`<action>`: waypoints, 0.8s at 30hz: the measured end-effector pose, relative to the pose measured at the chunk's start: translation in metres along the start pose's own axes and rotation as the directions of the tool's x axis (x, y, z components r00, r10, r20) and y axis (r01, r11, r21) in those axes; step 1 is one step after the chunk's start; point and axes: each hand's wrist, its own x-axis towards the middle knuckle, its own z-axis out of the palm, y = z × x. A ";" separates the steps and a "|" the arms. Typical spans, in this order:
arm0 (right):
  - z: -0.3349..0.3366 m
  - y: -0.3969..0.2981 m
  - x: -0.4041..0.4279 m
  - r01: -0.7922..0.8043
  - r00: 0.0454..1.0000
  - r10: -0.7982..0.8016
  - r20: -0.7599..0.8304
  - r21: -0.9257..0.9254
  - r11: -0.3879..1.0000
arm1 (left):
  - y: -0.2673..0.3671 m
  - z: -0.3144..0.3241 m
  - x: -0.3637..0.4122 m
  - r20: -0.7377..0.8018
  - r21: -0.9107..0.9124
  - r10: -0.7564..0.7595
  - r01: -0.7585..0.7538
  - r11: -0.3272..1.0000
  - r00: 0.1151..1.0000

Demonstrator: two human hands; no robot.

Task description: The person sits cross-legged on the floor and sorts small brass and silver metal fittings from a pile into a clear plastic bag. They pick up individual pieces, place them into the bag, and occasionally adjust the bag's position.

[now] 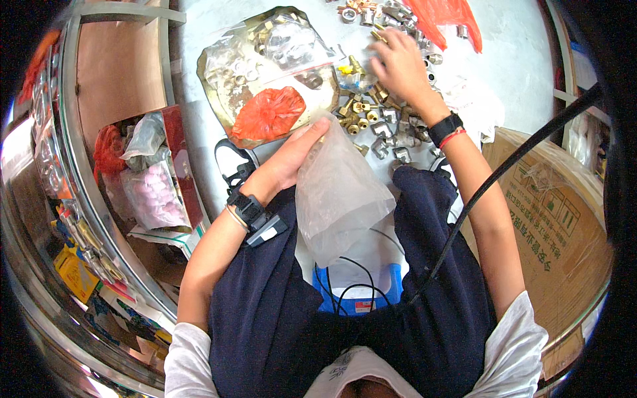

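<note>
My left hand [304, 149] grips the top of a translucent plastic bag [343, 194], which hangs down between my knees. A few small brass-coloured pieces show dimly through the bag near my fingers. My right hand [400, 64] is stretched over a loose pile of metal pipe fittings; its fingers are slightly blurred. Beside its fingertips lies a brass fitting [378, 34], and whether they hold it is unclear. Under and below that hand are brass fittings [366, 107] and silvery elbow fittings [382, 130]. A small clear bag with a yellow-handled brass valve [351, 68] lies left of my right hand.
A metal tray [318, 99] at upper left bears clear bags of fittings [288, 45] and a red plastic bag [268, 114]. Another red bag [448, 20] lies at the top. A cardboard box [542, 209] stands right, an open box of bags [181, 164] left. A black cable [497, 174] crosses my right arm.
</note>
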 end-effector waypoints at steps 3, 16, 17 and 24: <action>0.001 0.010 0.013 -0.072 0.987 0.033 -0.160 -0.248 0.966 | 0.001 -0.003 -0.001 0.018 -0.015 0.006 -0.005 1.000 1.000; 0.018 0.014 0.037 0.144 0.984 -0.064 0.163 -0.545 0.826 | 0.002 -0.001 0.000 -0.033 0.004 0.045 -0.045 0.999 0.998; 0.019 0.014 0.036 0.095 0.987 -0.012 0.163 -0.511 0.854 | 0.002 0.000 0.000 -0.037 -0.010 0.055 -0.055 0.998 0.998; 0.016 0.009 0.034 0.123 0.987 -0.070 0.144 -0.400 0.908 | 0.003 -0.002 0.000 -0.072 -0.009 0.056 -0.057 0.998 0.996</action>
